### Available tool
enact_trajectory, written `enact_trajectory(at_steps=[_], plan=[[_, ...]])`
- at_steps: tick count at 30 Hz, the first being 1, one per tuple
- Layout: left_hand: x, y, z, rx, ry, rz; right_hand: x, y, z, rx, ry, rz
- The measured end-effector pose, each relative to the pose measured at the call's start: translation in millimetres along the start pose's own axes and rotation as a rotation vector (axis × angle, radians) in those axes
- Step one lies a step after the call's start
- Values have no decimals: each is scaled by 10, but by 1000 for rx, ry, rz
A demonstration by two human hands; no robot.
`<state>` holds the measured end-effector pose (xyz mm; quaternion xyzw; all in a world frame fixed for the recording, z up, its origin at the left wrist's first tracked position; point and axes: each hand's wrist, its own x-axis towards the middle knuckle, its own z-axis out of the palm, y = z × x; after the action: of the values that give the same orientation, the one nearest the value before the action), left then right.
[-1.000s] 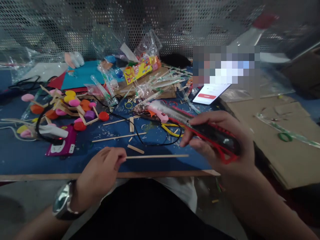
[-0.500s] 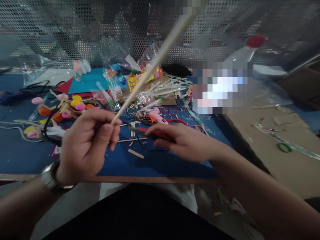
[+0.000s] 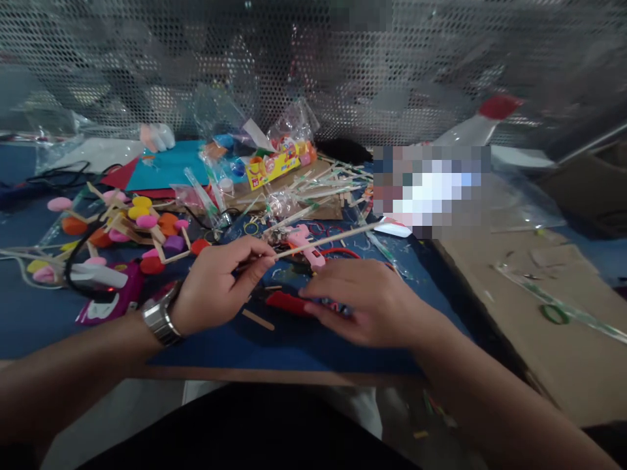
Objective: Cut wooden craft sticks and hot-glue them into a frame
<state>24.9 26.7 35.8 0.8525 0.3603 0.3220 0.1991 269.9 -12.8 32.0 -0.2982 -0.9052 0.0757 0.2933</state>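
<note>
My left hand (image 3: 220, 287), with a metal watch (image 3: 159, 318) on its wrist, pinches one end of a long thin wooden stick (image 3: 326, 239). The stick points right and away, over the blue mat (image 3: 274, 343). My right hand (image 3: 362, 300) lies palm down on the mat, fingers resting on a red and black utility knife (image 3: 287, 302) whose red end sticks out to the left. A short wooden piece (image 3: 258, 320) lies on the mat just below my left hand.
A pink glue gun (image 3: 306, 238), yellow pliers and loose sticks lie behind the hands. A stick frame with coloured clay blobs (image 3: 142, 225) and a black cable sit at left. Plastic bags and a toy packet (image 3: 274, 163) stand at the back, cardboard (image 3: 539, 307) at right. Perforated metal wall behind.
My left hand has lowered the stick from pointing steeply up to nearly level. My right hand, which held the knife up a second ago, now rests flat with it on the mat.
</note>
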Motion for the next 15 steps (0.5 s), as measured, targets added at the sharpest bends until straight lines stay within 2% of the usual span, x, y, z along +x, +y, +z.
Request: enact_trajectory(at_steps=[2,4,8,11,15], plan=[[-24,-41,45,46,-26,35,-26,-9,47,-55,189,-137],[-46,-58,86,56,-84,50,-29,-19,93,-185,264,-144],[-82,-40,134,-3,-197,71,2,-9,179,-412,125,26],[-99,-47,146,-43,-237,58,3,19,228,-438,21,52],[-106,-100,151,-19,-275,78,-28,30,260,-423,-4,79]])
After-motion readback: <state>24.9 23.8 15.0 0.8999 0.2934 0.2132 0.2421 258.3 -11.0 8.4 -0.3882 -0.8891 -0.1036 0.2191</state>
